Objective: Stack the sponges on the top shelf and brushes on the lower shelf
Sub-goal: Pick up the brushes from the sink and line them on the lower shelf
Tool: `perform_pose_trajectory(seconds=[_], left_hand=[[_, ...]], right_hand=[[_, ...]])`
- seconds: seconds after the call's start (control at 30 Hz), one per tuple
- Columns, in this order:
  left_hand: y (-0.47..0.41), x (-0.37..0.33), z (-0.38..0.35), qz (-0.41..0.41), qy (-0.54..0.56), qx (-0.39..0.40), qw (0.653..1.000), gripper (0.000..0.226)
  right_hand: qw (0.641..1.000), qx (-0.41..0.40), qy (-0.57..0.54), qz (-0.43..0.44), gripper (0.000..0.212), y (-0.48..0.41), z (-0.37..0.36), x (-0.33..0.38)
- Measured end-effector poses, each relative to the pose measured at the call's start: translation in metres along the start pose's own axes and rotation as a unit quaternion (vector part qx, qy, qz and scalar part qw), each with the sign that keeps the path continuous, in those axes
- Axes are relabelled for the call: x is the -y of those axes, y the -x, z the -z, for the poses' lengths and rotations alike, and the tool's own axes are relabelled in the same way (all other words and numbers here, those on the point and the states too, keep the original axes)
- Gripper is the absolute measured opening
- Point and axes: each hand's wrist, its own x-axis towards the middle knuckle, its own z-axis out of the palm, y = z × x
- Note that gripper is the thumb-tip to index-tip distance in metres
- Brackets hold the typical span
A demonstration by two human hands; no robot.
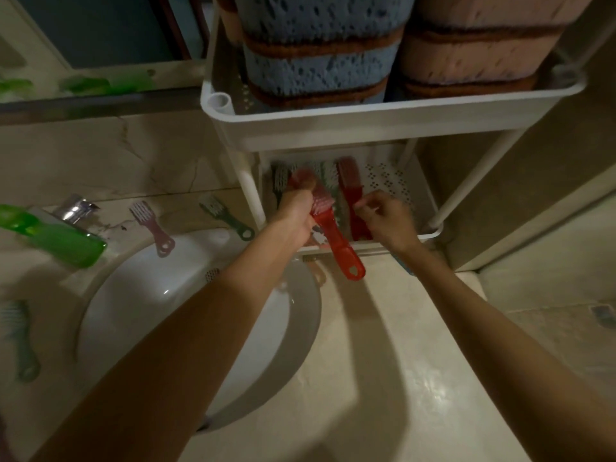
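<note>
A white two-tier rack stands on the counter. Its top shelf [366,120] holds a stack of blue sponges [316,65] and a stack of pink sponges [480,51]. On the lower shelf [393,181] lie several brushes, among them a red one [350,185]. My left hand [296,208] is shut on a red brush [336,238] by its head, over the lower shelf's front, with the handle sticking out toward me. My right hand [383,215] hovers over the lower shelf beside the lying red brush, fingers loosely curled, holding nothing.
A white sink [160,295] sits at the left of the counter with a chrome tap [75,208] behind it. Loose brushes lie around it: a pink one [153,228], a dark green one [230,218], a pale green one [20,338]. A green bottle [63,238] lies by the tap.
</note>
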Motion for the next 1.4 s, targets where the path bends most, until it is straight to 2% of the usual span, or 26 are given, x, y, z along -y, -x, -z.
perform_pose_trajectory(seconds=[0.1, 0.17, 0.27, 0.37, 0.47, 0.53, 0.67, 0.8, 0.93, 1.07, 1.13, 1.23, 1.33, 1.4], left_hand=[[-0.005, -0.001, -0.014, -0.016, 0.044, 0.016, 0.999, 0.014], [-0.004, -0.002, -0.023, -0.017, 0.059, 0.038, 0.997, 0.021], [-0.005, 0.000, -0.030, -0.020, -0.045, 0.087, 0.995, 0.017], [-0.009, 0.011, -0.028, -0.031, -0.181, 0.074, 0.980, 0.030], [-0.017, 0.025, -0.021, -0.031, -0.278, 0.061, 0.958, 0.028], [-0.017, 0.031, -0.018, -0.034, -0.299, 0.069, 0.951, 0.021], [-0.013, 0.036, -0.014, -0.024, -0.331, 0.090, 0.939, 0.051], [-0.011, 0.042, -0.013, -0.011, -0.359, 0.097, 0.928, 0.072], [-0.011, 0.043, -0.015, -0.018, -0.340, 0.100, 0.935, 0.058], [-0.012, 0.045, -0.015, -0.022, -0.322, 0.111, 0.940, 0.054], [-0.009, 0.045, -0.013, -0.031, -0.320, 0.100, 0.942, 0.053], [0.001, 0.044, -0.009, -0.070, -0.324, 0.077, 0.940, 0.042], [0.024, 0.042, 0.006, -0.087, -0.273, 0.072, 0.955, 0.029], [0.046, 0.040, 0.024, -0.082, -0.227, 0.068, 0.968, 0.025]], right_hand=[[0.991, 0.123, -0.057, -0.015, 0.016, 0.010, 0.004, 0.002], [0.986, 0.148, -0.076, -0.030, 0.006, 0.009, 0.008, -0.003], [0.994, 0.097, -0.047, -0.035, 0.009, -0.004, 0.013, -0.012], [0.994, 0.014, 0.078, -0.078, 0.021, -0.025, 0.017, -0.023], [0.981, 0.005, 0.161, -0.111, 0.029, -0.042, 0.019, -0.030], [0.972, 0.019, 0.203, -0.113, 0.033, -0.048, 0.015, -0.030], [0.966, 0.046, 0.227, -0.111, 0.036, -0.054, 0.008, -0.030], [0.963, 0.051, 0.256, -0.070, 0.036, -0.054, 0.002, -0.034], [0.960, 0.057, 0.265, -0.065, 0.047, -0.057, -0.002, -0.043], [0.958, 0.062, 0.273, -0.056, 0.039, -0.060, -0.001, -0.046], [0.960, 0.041, 0.272, -0.056, 0.036, -0.057, -0.001, -0.045], [0.977, -0.044, 0.204, -0.042, 0.029, -0.040, -0.001, -0.037], [0.983, -0.132, 0.124, 0.029, 0.025, -0.003, -0.005, -0.018], [0.984, -0.151, 0.061, 0.076, 0.022, 0.026, -0.015, -0.004]])
